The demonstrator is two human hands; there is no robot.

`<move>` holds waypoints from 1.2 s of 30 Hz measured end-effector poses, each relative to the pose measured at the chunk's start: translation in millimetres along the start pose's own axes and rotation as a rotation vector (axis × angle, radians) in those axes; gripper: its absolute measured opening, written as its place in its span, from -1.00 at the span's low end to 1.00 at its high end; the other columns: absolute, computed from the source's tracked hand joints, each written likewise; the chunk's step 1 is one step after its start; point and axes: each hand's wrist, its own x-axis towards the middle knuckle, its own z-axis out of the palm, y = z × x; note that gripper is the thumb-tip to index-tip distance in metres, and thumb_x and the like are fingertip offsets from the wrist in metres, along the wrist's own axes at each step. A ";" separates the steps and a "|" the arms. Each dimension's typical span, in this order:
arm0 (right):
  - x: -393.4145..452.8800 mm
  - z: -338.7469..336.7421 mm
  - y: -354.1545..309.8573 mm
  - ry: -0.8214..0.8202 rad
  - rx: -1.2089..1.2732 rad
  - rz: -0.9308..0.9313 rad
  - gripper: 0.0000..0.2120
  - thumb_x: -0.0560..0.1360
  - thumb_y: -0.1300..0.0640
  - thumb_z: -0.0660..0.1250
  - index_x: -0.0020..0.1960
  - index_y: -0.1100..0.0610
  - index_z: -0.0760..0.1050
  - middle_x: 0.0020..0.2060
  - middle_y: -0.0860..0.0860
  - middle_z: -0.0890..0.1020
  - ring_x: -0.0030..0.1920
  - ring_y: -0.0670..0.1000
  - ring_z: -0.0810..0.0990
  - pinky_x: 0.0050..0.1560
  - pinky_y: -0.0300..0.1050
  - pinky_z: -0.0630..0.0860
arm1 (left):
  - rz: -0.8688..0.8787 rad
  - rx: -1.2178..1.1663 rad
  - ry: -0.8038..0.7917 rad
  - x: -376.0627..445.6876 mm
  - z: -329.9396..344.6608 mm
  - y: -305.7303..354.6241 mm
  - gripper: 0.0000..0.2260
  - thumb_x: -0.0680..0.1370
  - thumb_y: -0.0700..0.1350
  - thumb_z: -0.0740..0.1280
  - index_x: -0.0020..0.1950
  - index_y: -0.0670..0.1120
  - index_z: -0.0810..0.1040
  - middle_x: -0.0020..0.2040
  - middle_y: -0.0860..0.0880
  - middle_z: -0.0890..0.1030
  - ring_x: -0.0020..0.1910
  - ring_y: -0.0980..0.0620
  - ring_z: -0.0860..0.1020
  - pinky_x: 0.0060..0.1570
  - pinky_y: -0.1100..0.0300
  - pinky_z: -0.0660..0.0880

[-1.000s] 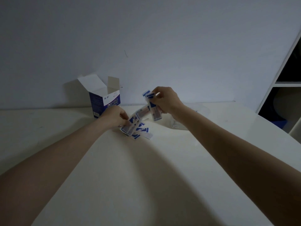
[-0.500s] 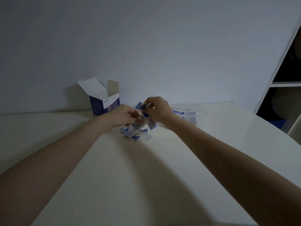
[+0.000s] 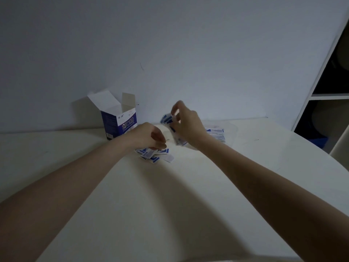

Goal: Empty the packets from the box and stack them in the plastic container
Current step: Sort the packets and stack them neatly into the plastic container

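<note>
Blue-white packets (image 3: pixel 154 155) loose on counter (image 3: pixel 170 205) under left hand (image 3: pixel 149 136), fingers curled onto pile, right hand (image 3: pixel 187 123) pinching raised packet bunch (image 3: pixel 168 120), stacked packets (image 3: pixel 217 134) in clear plastic container (image 3: pixel 231 129), open box (image 3: pixel 120 120) upright behind.

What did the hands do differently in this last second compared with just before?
The right hand lifted away from the left, carrying a few packets up, with the clear container behind it. The left hand dropped onto the loose pile on the table, fingers curled; whether it grips one is unclear. The open box, the pile and the packets already stacked in the container stayed put.
</note>
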 end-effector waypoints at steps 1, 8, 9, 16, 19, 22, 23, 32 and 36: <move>-2.4 -3.8 2.0 -0.035 -0.246 -0.116 -0.74 0.52 0.29 0.19 0.19 0.18 0.29 -0.08 0.18 0.59 -0.19 0.18 0.53 -0.22 0.03 0.49 | -0.021 0.019 -0.009 0.4 0.7 -1.1 -0.87 0.42 -0.22 0.46 -0.07 -0.13 0.59 -0.21 -0.02 0.62 -0.19 0.05 0.59 -0.28 0.46 0.51; -21.1 7.2 33.6 -0.367 -0.620 -0.208 -0.79 0.51 0.13 0.23 0.11 0.17 0.49 0.08 0.15 0.56 0.10 0.19 0.55 -0.16 -0.09 0.36 | -0.004 0.197 0.023 -0.7 35.8 1.4 -0.80 0.42 -0.12 0.45 0.03 -0.07 0.61 -0.11 0.01 0.60 -0.12 -0.02 0.57 -0.22 0.27 0.44; -23.4 6.8 35.8 -0.388 -0.609 -0.196 -0.77 0.50 0.10 0.26 0.11 0.17 0.51 0.07 0.15 0.56 0.10 0.18 0.55 -0.15 -0.09 0.38 | -0.008 0.207 0.034 -0.3 41.7 2.9 -0.82 0.43 -0.13 0.43 0.02 -0.07 0.61 -0.08 -0.05 0.62 -0.11 -0.08 0.58 -0.27 0.26 0.44; -25.7 -26.0 57.0 -0.567 -0.570 -0.022 -0.79 0.38 0.18 0.40 0.01 0.19 0.56 -0.35 0.04 0.56 -0.41 -0.04 0.55 -0.35 -0.25 0.47 | 0.039 0.208 0.042 0.7 47.6 11.0 -0.97 0.43 -0.15 0.42 -0.18 -0.02 0.61 -0.31 0.06 0.52 -0.47 0.10 0.40 -0.54 0.36 0.33; -28.0 -25.6 66.1 -0.556 -0.491 0.008 -0.88 0.35 0.29 0.36 -0.10 0.22 0.58 -0.48 -0.02 0.51 -0.61 -0.19 0.44 -0.58 -0.43 0.32 | 0.059 0.247 0.035 2.2 50.6 9.3 -0.92 0.40 -0.16 0.44 -0.20 0.00 0.57 -0.31 0.11 0.52 -0.33 0.13 0.45 -0.37 0.32 0.33; -24.9 -34.7 66.9 -0.477 -0.383 -0.021 -0.96 0.41 0.23 0.36 -0.15 0.16 0.58 -0.43 0.00 0.57 -0.58 -0.23 0.45 -0.46 -0.41 0.36 | 0.047 0.125 0.064 5.7 43.5 13.9 -0.89 0.42 -0.19 0.44 -0.07 -0.10 0.62 -0.27 0.04 0.57 -0.36 0.19 0.54 -0.36 0.40 0.41; -21.3 -42.4 65.9 -0.419 -0.318 -0.020 -0.97 0.43 0.20 0.36 -0.15 0.14 0.58 -0.42 0.00 0.60 -0.61 -0.28 0.45 -0.40 -0.41 0.40 | 0.033 0.018 0.085 6.6 37.0 18.3 -0.88 0.43 -0.23 0.44 -0.04 -0.15 0.61 -0.27 0.00 0.59 -0.42 0.24 0.57 -0.38 0.45 0.45; 17.9 -97.7 82.1 0.052 0.184 0.292 -0.87 0.47 0.29 0.32 -0.03 0.30 0.59 -0.31 0.07 0.59 -0.39 -0.09 0.45 -0.41 -0.32 0.40 | -0.049 -0.392 0.357 55.1 26.5 86.9 -0.94 0.44 -0.28 0.40 -0.15 -0.15 0.58 -0.13 -0.13 0.60 -0.27 0.05 0.56 -0.17 0.29 0.57; 18.0 -88.4 103.8 0.059 0.057 0.317 -0.84 0.48 0.24 0.31 0.05 0.19 0.52 -0.25 0.07 0.63 -0.37 -0.12 0.44 -0.44 -0.30 0.31 | -0.081 0.175 0.316 72.7 47.0 98.2 -0.80 0.46 -0.19 0.40 0.07 -0.11 0.57 0.00 -0.05 0.57 0.03 -0.05 0.54 -0.08 0.17 0.40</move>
